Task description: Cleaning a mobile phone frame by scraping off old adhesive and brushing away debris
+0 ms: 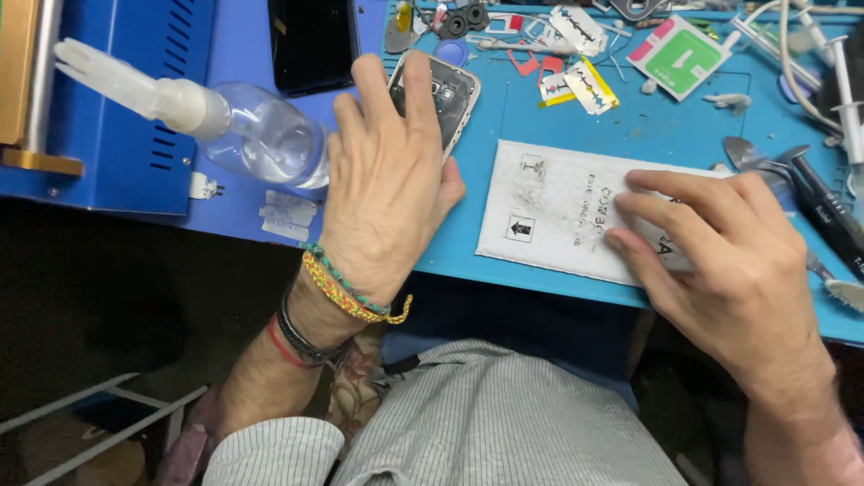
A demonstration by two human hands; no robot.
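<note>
Striped shirt (504, 423) below the table's near edge | left hand (387, 180) lies fingers spread on the opened phone (445, 90), grip flat, pinching nothing | right hand (729, 252) presses flat fingertips (621, 241) on the white printed packet (558, 211) by the blue table's (666, 135) near edge | clear bottle (261, 135) lies left of the phone

L hand (382, 189) covers opened phone (447, 93); R hand (720, 252) presses white packet (558, 211).
</note>
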